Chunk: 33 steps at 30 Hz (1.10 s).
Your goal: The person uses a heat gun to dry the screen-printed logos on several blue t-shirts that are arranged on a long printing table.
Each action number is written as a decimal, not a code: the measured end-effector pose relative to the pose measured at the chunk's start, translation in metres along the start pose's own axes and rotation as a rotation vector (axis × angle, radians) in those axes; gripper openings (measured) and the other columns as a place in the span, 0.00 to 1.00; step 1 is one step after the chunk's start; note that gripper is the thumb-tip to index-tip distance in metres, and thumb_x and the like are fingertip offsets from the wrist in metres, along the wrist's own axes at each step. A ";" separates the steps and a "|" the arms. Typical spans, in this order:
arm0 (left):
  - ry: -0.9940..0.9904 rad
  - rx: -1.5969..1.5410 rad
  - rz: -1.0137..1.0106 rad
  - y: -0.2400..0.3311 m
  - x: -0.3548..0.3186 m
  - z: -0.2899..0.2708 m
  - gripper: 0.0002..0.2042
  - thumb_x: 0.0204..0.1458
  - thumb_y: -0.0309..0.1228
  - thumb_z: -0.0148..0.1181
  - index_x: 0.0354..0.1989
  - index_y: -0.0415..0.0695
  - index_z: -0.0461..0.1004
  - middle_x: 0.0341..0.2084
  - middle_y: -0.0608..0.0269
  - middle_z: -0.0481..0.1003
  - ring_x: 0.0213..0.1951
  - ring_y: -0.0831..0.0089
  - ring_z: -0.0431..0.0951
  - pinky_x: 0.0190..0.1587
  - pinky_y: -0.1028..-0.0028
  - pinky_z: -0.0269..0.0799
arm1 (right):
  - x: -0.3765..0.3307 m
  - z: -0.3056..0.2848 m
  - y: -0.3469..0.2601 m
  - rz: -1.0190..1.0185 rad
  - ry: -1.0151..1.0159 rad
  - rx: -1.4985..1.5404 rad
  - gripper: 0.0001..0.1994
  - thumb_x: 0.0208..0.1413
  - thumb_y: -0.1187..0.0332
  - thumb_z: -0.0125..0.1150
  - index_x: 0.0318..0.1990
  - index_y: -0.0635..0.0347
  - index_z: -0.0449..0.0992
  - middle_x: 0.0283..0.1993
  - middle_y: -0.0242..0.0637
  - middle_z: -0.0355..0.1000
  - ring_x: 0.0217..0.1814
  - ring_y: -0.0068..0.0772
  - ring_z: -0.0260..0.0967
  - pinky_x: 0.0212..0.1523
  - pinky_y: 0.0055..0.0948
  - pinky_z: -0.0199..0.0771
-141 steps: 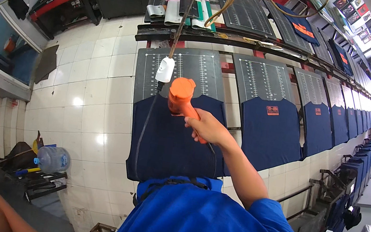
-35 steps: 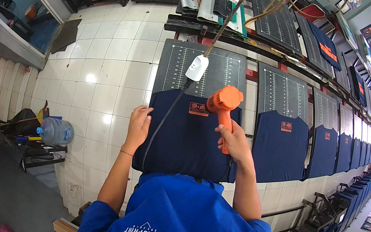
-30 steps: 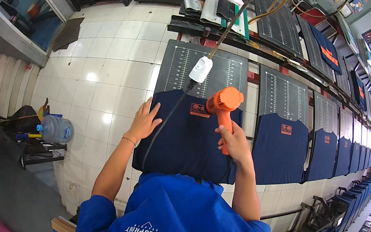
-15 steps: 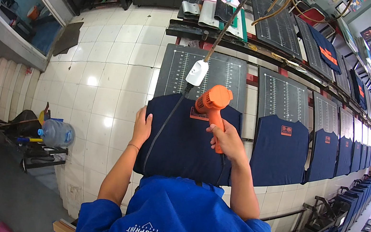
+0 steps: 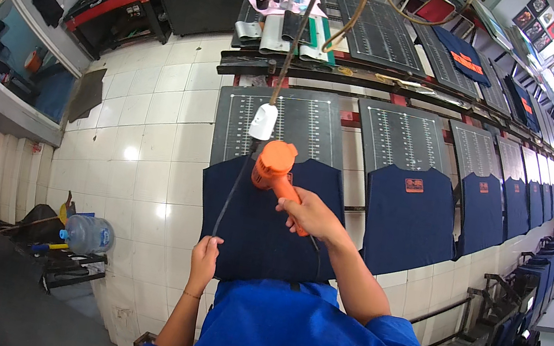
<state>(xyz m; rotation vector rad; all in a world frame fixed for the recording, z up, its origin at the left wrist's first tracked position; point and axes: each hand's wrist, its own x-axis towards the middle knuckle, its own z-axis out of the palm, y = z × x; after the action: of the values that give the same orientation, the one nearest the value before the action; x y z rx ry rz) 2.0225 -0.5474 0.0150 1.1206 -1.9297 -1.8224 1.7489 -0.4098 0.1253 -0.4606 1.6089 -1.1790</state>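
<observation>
My right hand [image 5: 315, 215] is wrapped round the handle of an orange hair dryer [image 5: 274, 160], held over a navy T-shirt [image 5: 260, 232]. The shirt lies flat on a dark printing board [image 5: 317, 125] with white ruler marks. The dryer head mostly hides the small orange print on its chest. At the shirt's lower left, my left hand [image 5: 203, 260] is closed on a black cord [image 5: 232, 193]. That cord runs up to a white extension socket [image 5: 264, 122], which hangs from above.
A row of boards with navy shirts [image 5: 408, 223] stretches away right. Behind it, a rail holds more boards [image 5: 379, 33] and a pink cloth [image 5: 290, 1] with cups. A water jug [image 5: 87, 234] lies on a low rack at left. Hoses [image 5: 363, 2] hang overhead.
My left hand has moved from the shirt's left edge down to the cord and closed on it. My right hand has shifted the dryer left and lower over the print.
</observation>
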 end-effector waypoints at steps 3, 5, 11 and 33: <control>0.079 0.014 -0.012 -0.007 -0.019 0.014 0.16 0.67 0.36 0.45 0.35 0.38 0.75 0.16 0.75 0.59 0.20 0.86 0.56 0.22 0.79 0.51 | -0.021 -0.010 0.002 0.027 0.045 0.003 0.16 0.63 0.62 0.54 0.51 0.66 0.69 0.39 0.33 0.73 0.26 0.18 0.67 0.25 0.22 0.74; 0.103 0.037 -0.005 -0.013 -0.032 0.030 0.16 0.67 0.36 0.45 0.35 0.38 0.75 0.17 0.74 0.59 0.20 0.86 0.56 0.22 0.79 0.52 | -0.037 -0.029 0.008 0.023 0.044 0.056 0.21 0.60 0.66 0.59 0.56 0.67 0.66 0.40 0.33 0.72 0.28 0.18 0.68 0.29 0.22 0.74; 0.138 0.058 -0.031 -0.014 -0.071 0.118 0.15 0.66 0.34 0.45 0.33 0.39 0.74 0.17 0.72 0.62 0.20 0.84 0.58 0.23 0.77 0.54 | -0.116 -0.122 0.049 -0.014 0.060 0.423 0.31 0.52 0.74 0.62 0.65 0.66 0.59 0.43 0.36 0.73 0.33 0.19 0.69 0.34 0.23 0.75; 0.427 0.176 -0.060 0.006 -0.099 0.423 0.12 0.65 0.33 0.46 0.36 0.37 0.72 0.20 0.62 0.69 0.24 0.74 0.68 0.30 0.72 0.64 | -0.231 -0.445 0.064 0.093 0.067 -0.085 0.19 0.61 0.52 0.58 0.45 0.62 0.70 0.24 0.27 0.68 0.24 0.19 0.71 0.18 0.18 0.66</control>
<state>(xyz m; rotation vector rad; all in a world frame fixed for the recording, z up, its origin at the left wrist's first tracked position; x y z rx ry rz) 1.8092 -0.1709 -0.0248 1.4956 -1.8362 -1.3160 1.4596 0.0014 0.1764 -0.4001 1.7251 -1.0692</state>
